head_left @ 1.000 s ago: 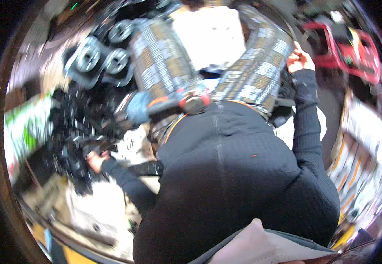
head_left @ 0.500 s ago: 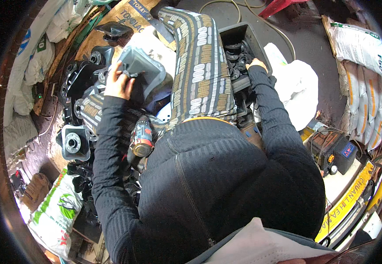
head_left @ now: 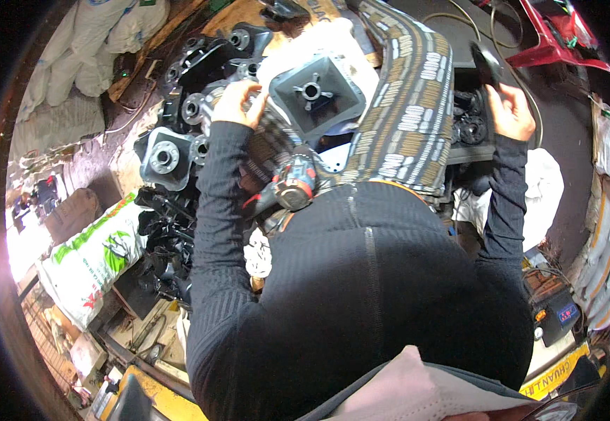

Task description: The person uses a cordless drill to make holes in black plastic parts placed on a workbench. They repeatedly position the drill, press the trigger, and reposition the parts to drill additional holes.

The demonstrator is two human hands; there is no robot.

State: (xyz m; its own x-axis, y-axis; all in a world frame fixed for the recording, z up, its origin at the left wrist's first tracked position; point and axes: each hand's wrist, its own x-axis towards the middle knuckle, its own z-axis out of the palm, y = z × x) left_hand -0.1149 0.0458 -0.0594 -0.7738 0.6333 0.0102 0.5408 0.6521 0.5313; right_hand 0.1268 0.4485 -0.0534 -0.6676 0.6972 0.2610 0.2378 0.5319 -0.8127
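Note:
A grey square plastic base with a flared rim and a ringed hub point(head_left: 311, 92) rests by my legs, its hollow side facing up. Just left of its rim is my left hand point(head_left: 237, 104), thumb and fingers apart, with nothing visible in it. My right hand point(head_left: 512, 114) is raised at the right side of a dark crate point(head_left: 468, 154) holding several round black parts point(head_left: 469, 116). A thin, dark, blurred piece point(head_left: 486, 64) stands at its fingertips and seems held there; its exact kind is not clear. A cordless drill point(head_left: 295, 184) lies against my lap.
Several black flanged parts point(head_left: 210, 67) and another square base point(head_left: 164, 157) are piled on the left. A white-and-green sack point(head_left: 94, 259) lies at lower left, a white bag point(head_left: 544, 200) at right. Stacked sacks point(head_left: 603, 231) line the right edge; a red plastic object point(head_left: 554, 38) sits far right.
My right hand has come up out of the crate with a dark piece. My left hand has let go of the square base, which now faces up. The whole view has shifted.

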